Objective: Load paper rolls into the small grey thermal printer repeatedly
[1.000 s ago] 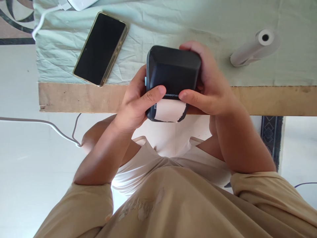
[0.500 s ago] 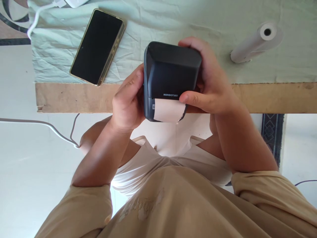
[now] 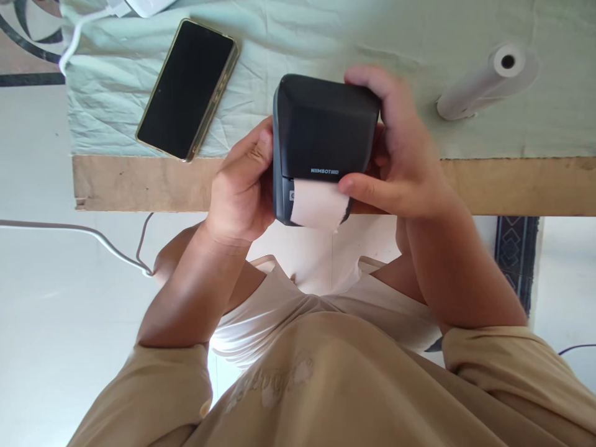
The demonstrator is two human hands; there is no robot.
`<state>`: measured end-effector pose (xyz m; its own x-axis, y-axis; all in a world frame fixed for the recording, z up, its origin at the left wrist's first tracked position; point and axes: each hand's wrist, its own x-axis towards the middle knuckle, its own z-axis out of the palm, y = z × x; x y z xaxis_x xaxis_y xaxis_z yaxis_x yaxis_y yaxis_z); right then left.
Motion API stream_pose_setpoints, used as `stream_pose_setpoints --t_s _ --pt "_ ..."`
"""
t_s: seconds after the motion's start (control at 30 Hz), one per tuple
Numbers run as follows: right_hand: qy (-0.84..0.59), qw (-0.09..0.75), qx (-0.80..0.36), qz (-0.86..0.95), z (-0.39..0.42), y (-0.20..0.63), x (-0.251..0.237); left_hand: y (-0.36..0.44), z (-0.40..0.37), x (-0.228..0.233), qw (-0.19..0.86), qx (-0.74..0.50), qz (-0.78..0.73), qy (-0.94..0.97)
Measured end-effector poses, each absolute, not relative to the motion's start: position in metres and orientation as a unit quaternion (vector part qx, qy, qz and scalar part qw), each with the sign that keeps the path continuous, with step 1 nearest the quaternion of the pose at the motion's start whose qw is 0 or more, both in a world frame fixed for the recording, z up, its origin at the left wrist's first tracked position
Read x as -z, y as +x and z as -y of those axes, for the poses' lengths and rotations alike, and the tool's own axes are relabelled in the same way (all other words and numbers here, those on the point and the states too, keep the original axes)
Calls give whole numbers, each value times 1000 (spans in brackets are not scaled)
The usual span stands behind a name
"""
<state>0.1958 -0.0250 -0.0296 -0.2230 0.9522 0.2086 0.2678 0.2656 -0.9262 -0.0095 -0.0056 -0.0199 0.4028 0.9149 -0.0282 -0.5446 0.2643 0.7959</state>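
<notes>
A black label printer (image 3: 326, 124) marked NIIMBOT is held up over the table's front edge. A strip of pale paper (image 3: 319, 203) with a ragged end sticks out of its lower front. My left hand (image 3: 244, 183) grips the printer's left side, its thumb along the edge and the other fingers hidden behind. On the right, my right hand (image 3: 403, 146) clasps the printer, with the thumb at the front beside the paper slot and the index finger near the top corner. The remaining fingers are partly hidden behind the printer.
A phone (image 3: 187, 90) in a clear case lies left on the green cloth (image 3: 288, 37). A white paper roll (image 3: 482, 81) stands at the right. A white cable (image 3: 74, 40) runs at the far left, and the bare wooden table edge (image 3: 139, 183) crosses in front.
The printer has tilted slightly, so its top cover shows differently and the paper strip sits a little higher. My right index finger has shifted right, lifting off the top corner. The view has moved slightly.
</notes>
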Motion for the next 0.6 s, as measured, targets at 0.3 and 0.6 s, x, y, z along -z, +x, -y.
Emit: stream_pose_setpoints --t_s 0.3,0.6 --pt "-505 399 -218 734 35 204 -2 -14 5 17 788 -420 -260 368" --pt "-547 519 -134 643 40 196 -25 -21 4 23 751 -413 -264 442"
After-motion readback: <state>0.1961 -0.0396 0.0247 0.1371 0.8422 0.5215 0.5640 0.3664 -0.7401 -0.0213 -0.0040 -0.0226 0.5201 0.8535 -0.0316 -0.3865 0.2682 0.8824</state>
